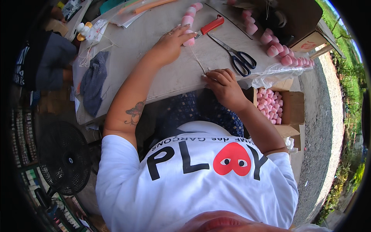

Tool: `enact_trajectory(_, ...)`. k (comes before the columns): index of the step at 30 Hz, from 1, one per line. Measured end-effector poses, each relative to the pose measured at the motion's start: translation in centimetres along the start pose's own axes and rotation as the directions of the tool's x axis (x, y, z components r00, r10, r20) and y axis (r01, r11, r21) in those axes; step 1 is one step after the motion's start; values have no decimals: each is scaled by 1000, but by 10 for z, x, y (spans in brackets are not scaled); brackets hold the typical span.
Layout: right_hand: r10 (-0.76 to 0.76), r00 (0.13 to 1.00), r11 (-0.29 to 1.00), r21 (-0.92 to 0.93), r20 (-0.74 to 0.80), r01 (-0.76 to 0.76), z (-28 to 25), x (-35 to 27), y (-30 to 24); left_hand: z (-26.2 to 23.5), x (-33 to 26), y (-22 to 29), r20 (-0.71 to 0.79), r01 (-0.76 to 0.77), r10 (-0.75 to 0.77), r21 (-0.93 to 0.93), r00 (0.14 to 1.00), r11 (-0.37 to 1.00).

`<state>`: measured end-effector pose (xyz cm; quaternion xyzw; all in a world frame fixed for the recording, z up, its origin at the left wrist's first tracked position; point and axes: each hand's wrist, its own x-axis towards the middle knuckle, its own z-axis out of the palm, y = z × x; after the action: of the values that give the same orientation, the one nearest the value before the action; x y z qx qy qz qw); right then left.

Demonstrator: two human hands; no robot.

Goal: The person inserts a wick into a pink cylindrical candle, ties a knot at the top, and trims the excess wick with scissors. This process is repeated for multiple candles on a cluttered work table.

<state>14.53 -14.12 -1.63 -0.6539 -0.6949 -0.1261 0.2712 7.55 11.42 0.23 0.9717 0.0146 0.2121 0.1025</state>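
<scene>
Pinched together on right hand (224, 86), fingers closed on pale string (197, 58) near front edge of grey table (154, 79); string runs fairly straight up to pink piece (189, 43)! Left hand (169, 47) lies over that piece, fingers touching; clamped or merely pressing, cannot tell. Pink piece sits at near end of pink row (188, 21) on tabletop. Red-handled tool (212, 24) just beside, black-handled scissors (242, 63) right of that, cardboard box (292, 107) of loose pink pieces (269, 105) beyond table's front edge, near right forearm.

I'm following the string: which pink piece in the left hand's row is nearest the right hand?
The bottom piece, just below the left hand, with the string leading off it; the row's others lie farther up the table.
</scene>
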Motion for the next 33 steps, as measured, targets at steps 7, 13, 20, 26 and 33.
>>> enact_trajectory(7,8,998,983,185,-67,5,-6,-3,7,-23,-14,16,89,225,-210,-223,974,948)
enact_trajectory(13,153,988,815,563,24,-140,-23,2,-40,-56,-35,41,181,327,-303,-126,936,936)
enact_trajectory(20,379,847,25,911,372,-411,-38,-3,-50,-33,-37,52,-142,206,-247,-250,959,946)
enact_trajectory(26,394,865,48,933,311,-357,-34,2,-42,-40,-71,69,-277,132,-284,-463,918,876)
enact_trajectory(33,447,847,219,882,289,-417,-31,9,-47,-32,-102,95,-103,32,-179,-780,978,625)
